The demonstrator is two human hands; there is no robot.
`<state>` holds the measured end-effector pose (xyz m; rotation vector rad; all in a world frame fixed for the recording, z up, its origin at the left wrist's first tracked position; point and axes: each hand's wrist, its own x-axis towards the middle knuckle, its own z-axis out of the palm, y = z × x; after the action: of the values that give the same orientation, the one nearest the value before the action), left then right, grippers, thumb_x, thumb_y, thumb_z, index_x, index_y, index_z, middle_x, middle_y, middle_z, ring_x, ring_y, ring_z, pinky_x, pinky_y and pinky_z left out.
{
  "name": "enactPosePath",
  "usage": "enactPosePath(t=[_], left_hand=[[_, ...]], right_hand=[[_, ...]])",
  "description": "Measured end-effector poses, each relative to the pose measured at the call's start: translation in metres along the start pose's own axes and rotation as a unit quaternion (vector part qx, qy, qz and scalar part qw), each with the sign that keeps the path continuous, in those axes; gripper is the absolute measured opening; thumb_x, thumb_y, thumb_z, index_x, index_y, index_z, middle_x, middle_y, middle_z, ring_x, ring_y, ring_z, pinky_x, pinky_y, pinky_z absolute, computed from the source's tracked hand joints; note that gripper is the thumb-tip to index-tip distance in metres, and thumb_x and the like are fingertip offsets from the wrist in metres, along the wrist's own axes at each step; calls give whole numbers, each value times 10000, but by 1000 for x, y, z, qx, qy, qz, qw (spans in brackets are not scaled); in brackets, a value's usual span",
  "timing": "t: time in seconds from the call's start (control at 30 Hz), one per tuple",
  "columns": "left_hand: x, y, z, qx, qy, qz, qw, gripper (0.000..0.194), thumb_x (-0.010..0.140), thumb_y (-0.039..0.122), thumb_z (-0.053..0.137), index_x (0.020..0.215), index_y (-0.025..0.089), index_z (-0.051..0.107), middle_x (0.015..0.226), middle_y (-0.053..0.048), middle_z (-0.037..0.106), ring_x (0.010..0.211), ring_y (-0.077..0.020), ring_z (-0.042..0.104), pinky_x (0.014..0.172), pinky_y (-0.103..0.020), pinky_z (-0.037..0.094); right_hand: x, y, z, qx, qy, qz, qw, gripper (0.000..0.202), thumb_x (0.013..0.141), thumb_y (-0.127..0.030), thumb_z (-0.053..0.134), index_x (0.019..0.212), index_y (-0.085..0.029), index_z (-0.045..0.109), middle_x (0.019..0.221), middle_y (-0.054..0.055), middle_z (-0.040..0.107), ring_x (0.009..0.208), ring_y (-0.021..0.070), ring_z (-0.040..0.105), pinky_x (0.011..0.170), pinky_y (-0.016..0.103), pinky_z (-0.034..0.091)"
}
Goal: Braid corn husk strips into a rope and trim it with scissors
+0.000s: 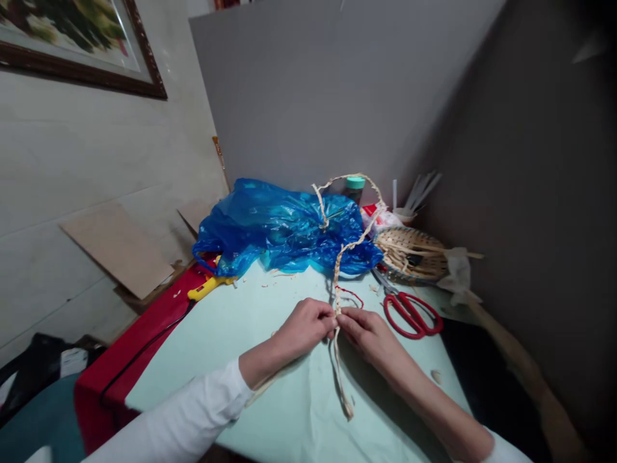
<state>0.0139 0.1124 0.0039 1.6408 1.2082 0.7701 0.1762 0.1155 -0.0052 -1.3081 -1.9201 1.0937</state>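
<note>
A pale plaited straw cord point(338, 278) runs from between my hands up over a blue plastic bag and loops round at the back. My left hand point(310, 325) pinches the lower end of the plait from the left. From the right, the fingertips of my right hand point(365, 329) close on the same spot. Loose strands point(341, 379) hang from there toward me, and another strand passes under my left forearm. A thin red string point(355, 296) curls beside the plait just above my fingers.
Red-handled scissors point(413, 315) lie right of my right hand. Behind are the blue plastic bag point(270, 225), a woven basket point(417, 251) and a green-lidded jar point(355, 184). A yellow glue gun point(209, 287) with a black cord rests at the left edge of the pale green table cover point(284, 418).
</note>
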Motion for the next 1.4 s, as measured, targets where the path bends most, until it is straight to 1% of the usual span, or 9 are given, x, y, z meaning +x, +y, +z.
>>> enactPosePath(t=[0.2, 0.53, 0.8, 0.93, 1.0, 1.07, 1.13, 1.23, 1.4], left_hand=[[-1, 7, -4, 106, 0, 1, 994, 253, 791, 242, 447, 565, 171, 534, 552, 8, 544, 561, -134, 481, 576, -256, 318], [-11, 24, -1, 235, 13, 15, 972, 337, 878, 259, 429, 679, 158, 680, 607, -32, 636, 563, -150, 516, 555, -260, 319], [-27, 23, 25, 431, 1, 114, 895, 354, 885, 163, 345, 1068, 87, 638, 929, -164, 716, 763, -278, 661, 675, -374, 451], [-22, 29, 7, 332, -6, 97, 938, 307, 875, 259, 425, 738, 139, 673, 694, -83, 685, 607, -196, 588, 605, -314, 399], [-15, 29, -6, 219, 47, 61, 973, 334, 861, 236, 425, 582, 155, 590, 569, -28, 592, 558, -143, 513, 574, -277, 358], [-8, 23, -15, 101, 120, 37, 987, 243, 847, 243, 467, 653, 152, 581, 639, -14, 583, 611, -129, 503, 602, -262, 364], [-1, 15, -15, -77, 24, 13, 997, 149, 820, 288, 549, 785, 145, 578, 728, -22, 600, 670, -128, 537, 651, -254, 399], [3, 4, -7, -262, -123, -43, 956, 213, 820, 348, 588, 810, 150, 512, 692, -2, 542, 582, -87, 495, 568, -217, 370], [1, 1, -2, -283, -138, -77, 946, 184, 865, 337, 551, 867, 161, 498, 664, 19, 518, 439, -25, 266, 415, -186, 128]], right_hand=[[-1, -2, 4, 13, 25, 7, 1000, 380, 874, -407, 441, 560, -192, 435, 512, -37, 372, 535, 117, 339, 510, 244, 233], [0, 6, 4, 104, 21, -5, 994, 374, 864, -409, 494, 602, -152, 569, 554, -8, 497, 558, 115, 397, 555, 248, 281], [-1, 7, 5, 226, -23, 68, 971, 415, 796, -533, 584, 630, -155, 541, 543, -38, 383, 512, 85, 279, 473, 241, 166], [-2, 2, 4, 275, -36, 91, 956, 413, 736, -537, 666, 648, -151, 548, 541, -54, 368, 495, 66, 251, 471, 234, 144], [-5, -2, 2, 272, -38, 106, 956, 422, 740, -556, 661, 663, -152, 563, 505, -75, 306, 465, 59, 193, 461, 242, 105], [-8, -8, 0, 267, -43, 118, 955, 424, 762, -568, 638, 688, -155, 580, 486, -89, 249, 452, 59, 153, 459, 249, 77], [-10, -12, 0, 281, -54, 108, 952, 415, 784, -558, 623, 702, -154, 575, 516, -72, 311, 470, 61, 193, 465, 242, 94], [-10, -15, -1, 311, -85, 87, 943, 396, 797, -538, 627, 734, -154, 550, 602, -39, 423, 515, 64, 254, 481, 225, 130], [-8, -10, -5, 295, -116, 73, 945, 303, 874, -460, 550, 815, -162, 537, 608, -55, 388, 504, 67, 194, 472, 229, 130]])
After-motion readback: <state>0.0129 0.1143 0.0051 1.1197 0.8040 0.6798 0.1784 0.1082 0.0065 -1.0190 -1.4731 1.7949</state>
